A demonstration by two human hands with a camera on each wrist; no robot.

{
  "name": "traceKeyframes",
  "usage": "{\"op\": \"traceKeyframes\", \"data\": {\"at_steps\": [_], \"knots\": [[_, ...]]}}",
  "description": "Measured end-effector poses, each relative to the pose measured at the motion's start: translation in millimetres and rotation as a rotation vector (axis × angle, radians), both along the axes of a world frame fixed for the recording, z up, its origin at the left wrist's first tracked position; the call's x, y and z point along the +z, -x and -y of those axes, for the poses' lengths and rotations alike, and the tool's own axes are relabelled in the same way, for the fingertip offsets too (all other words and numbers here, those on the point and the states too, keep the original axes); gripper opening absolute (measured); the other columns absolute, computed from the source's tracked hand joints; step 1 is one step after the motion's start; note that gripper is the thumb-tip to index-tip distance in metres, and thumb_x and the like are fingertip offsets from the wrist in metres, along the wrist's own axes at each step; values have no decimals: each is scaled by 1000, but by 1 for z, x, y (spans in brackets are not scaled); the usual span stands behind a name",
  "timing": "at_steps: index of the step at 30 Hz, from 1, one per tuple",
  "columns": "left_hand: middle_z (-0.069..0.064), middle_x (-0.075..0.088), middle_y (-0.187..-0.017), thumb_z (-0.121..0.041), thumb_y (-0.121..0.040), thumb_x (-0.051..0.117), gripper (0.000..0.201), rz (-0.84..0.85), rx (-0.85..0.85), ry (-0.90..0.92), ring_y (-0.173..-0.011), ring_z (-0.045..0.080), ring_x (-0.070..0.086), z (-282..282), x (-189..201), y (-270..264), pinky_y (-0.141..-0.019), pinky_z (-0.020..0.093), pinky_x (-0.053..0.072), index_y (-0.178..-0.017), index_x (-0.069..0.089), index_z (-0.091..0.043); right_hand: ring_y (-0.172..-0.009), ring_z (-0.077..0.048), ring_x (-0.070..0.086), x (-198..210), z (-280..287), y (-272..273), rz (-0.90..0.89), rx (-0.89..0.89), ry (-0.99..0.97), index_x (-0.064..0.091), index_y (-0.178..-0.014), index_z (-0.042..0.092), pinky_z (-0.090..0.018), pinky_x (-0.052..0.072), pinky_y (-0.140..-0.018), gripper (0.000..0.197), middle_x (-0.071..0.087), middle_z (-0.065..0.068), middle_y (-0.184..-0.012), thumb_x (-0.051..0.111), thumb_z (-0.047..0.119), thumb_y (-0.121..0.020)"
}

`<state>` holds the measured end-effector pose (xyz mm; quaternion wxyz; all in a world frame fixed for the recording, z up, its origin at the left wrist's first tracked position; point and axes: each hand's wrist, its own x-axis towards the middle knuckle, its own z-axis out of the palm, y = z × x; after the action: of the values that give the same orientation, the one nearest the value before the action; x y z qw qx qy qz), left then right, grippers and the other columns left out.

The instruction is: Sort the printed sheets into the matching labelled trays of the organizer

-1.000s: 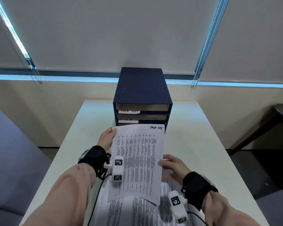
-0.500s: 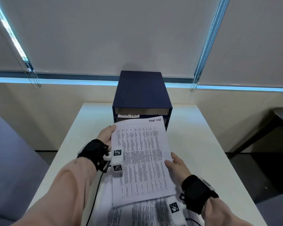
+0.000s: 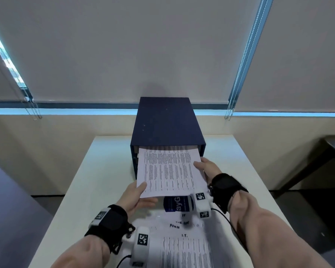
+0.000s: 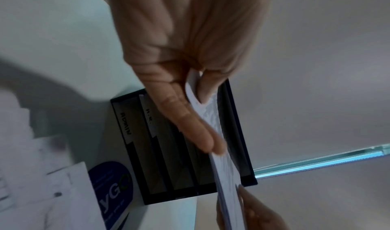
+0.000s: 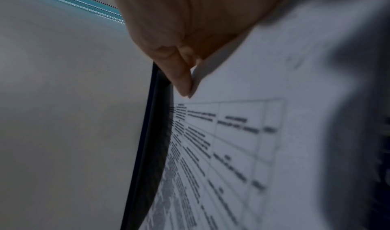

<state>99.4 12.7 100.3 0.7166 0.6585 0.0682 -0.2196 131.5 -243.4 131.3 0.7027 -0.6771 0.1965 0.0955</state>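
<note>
Feeding a white printed sheet (image 3: 168,169) into the top tray of the dark blue box-shaped organizer (image 3: 165,120), the person now has its far edge inside the opening, whereas half a second earlier the whole sheet hung in front of the organizer with its handwritten corner heading showing. That heading is now hidden inside, so the sheet is judged to be partly filed and in need of a further push. The left hand (image 3: 136,197) pinches the sheet's near left corner, thumb on top and fingers (image 4: 196,130) beneath. The right hand (image 3: 206,167) grips the right edge near the organizer's mouth, thumb over the paper.

The left wrist view shows the organizer's stacked trays from the front: the lowest bears a white label reading ADMIN (image 4: 126,125), the next H.R. (image 4: 150,119); the labels above are covered by the fingers and the sheet. Whether the lower trays hold any paper cannot be told, since their interiors are dim.

On the white table (image 3: 81,182), near the person, lies the remaining pile of printed sheets (image 3: 182,246), blurred, with short handwritten headings, one reading I.T. A dark blue round-cornered card with white lettering (image 3: 177,204) rests between the pile and the organizer.
</note>
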Motion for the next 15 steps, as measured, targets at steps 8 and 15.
{"op": "traceKeyframes", "data": {"at_steps": [8,15], "knots": [[14,65,-109,-13,-102,38,32,-5,226,139,-75,22,69,20,4,-60,-57,24,58,-132,43,-3,-36,-12,51,-12,-12,-7,-43,-86,-119,55,-105,-4,-19,38,-35,14,58,-12,-58,52,-5,-92],[9,60,-102,2,-99,36,17,39,295,366,-100,23,59,21,21,-101,-90,39,50,-108,50,-3,-81,-18,56,0,-40,-71,80,-213,-450,48,-82,2,-38,47,-97,24,52,-12,-86,37,-16,-93]]}}
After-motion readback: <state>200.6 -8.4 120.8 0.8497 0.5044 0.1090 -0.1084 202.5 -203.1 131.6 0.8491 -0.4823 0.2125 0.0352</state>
